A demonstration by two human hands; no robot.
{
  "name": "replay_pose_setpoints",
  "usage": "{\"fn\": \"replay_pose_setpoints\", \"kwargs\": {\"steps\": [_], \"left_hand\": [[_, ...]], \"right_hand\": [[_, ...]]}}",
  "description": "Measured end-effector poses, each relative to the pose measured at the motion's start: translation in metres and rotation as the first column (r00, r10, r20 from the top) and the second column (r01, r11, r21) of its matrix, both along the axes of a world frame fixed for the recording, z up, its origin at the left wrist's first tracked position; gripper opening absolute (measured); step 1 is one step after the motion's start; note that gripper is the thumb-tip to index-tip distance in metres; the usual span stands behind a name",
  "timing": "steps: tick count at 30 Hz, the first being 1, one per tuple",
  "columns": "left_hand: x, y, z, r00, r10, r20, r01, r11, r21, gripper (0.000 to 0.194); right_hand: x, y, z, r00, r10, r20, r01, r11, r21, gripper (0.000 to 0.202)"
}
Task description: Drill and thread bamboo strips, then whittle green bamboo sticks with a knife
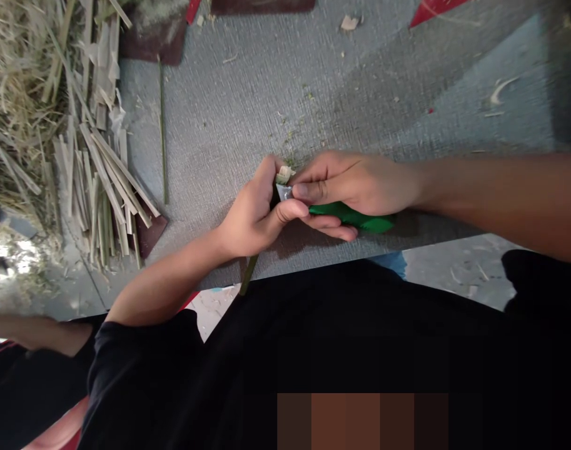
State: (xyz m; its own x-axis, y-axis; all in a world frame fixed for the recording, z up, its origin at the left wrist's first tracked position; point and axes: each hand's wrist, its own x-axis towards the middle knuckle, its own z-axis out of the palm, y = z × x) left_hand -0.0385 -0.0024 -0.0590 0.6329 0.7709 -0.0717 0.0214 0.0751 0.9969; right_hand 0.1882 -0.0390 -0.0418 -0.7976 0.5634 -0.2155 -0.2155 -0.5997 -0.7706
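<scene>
My left hand [266, 209] is closed around a thin green-brown stalk [248, 275], whose lower part sticks out below the palm. At the top of that hand a pale, frayed piece [285, 174] shows between the fingers. Right beside it, my right hand [348, 181] pinches near a short metal blade [284, 190]. A green handle [355, 215] runs under the right hand, above the left fingertips. The two hands meet near the middle of the view, and the exact contact of blade and stalk is hidden.
On the grey table [247, 94], cut strips [107, 181] and a heap of fibres [17, 81] lie at the left. A lone stalk [162, 131] lies beside them. Another person's arm [36, 332] shows at lower left. Small scraps are scattered above my hands.
</scene>
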Motion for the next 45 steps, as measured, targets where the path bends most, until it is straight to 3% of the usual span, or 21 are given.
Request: {"fn": "replay_pose_setpoints", "kwargs": {"steps": [7,14,18,24,27,31,36,38,41,45], "left_hand": [[0.0,-0.002,0.0,1.0,0.011,-0.013,-0.01,0.996,0.094,0.063],[0.0,-0.003,0.001,0.999,0.02,-0.042,-0.017,0.998,0.067,0.062],[-0.001,0.0,0.004,0.998,-0.012,-0.058,0.02,0.99,0.136,0.059],[-0.001,0.003,-0.002,1.0,0.006,-0.027,-0.002,0.989,0.146,0.062],[-0.001,0.001,-0.002,0.999,0.016,-0.038,-0.011,0.992,0.125,0.065],[-0.002,-0.002,0.0,0.997,-0.035,-0.068,0.042,0.993,0.115,0.066],[-0.002,0.0,0.0,0.999,0.002,-0.047,0.001,0.997,0.081,0.06],[-0.002,0.003,-0.003,0.999,-0.007,-0.041,0.012,0.992,0.124,0.059],[-0.004,0.008,-0.012,0.994,-0.099,-0.049,0.108,0.957,0.268,0.057],[-0.005,0.01,-0.023,0.989,-0.143,-0.023,0.142,0.919,0.368,0.058]], "right_hand": [[-0.005,-0.002,0.001,0.997,-0.069,0.016,0.069,0.997,0.036,0.058],[-0.011,-0.006,0.001,0.964,-0.253,0.082,0.231,0.949,0.213,0.064],[-0.008,-0.003,0.001,0.987,-0.152,0.051,0.133,0.956,0.261,0.064],[-0.003,0.003,0.006,0.996,-0.04,0.078,0.033,0.996,0.079,0.068],[-0.003,0.002,0.006,0.996,-0.019,0.085,0.014,0.998,0.054,0.069],[-0.008,-0.003,0.002,0.986,-0.121,0.114,0.105,0.985,0.135,0.064],[-0.013,-0.006,-0.001,0.955,-0.29,0.066,0.253,0.908,0.335,0.068],[-0.011,-0.004,0.0,0.973,-0.219,0.073,0.188,0.935,0.302,0.066],[-0.004,0.0,0.002,0.996,-0.06,0.066,0.05,0.988,0.143,0.056],[0.002,0.002,0.004,0.999,0.006,0.049,-0.008,0.999,0.048,0.047]]}}
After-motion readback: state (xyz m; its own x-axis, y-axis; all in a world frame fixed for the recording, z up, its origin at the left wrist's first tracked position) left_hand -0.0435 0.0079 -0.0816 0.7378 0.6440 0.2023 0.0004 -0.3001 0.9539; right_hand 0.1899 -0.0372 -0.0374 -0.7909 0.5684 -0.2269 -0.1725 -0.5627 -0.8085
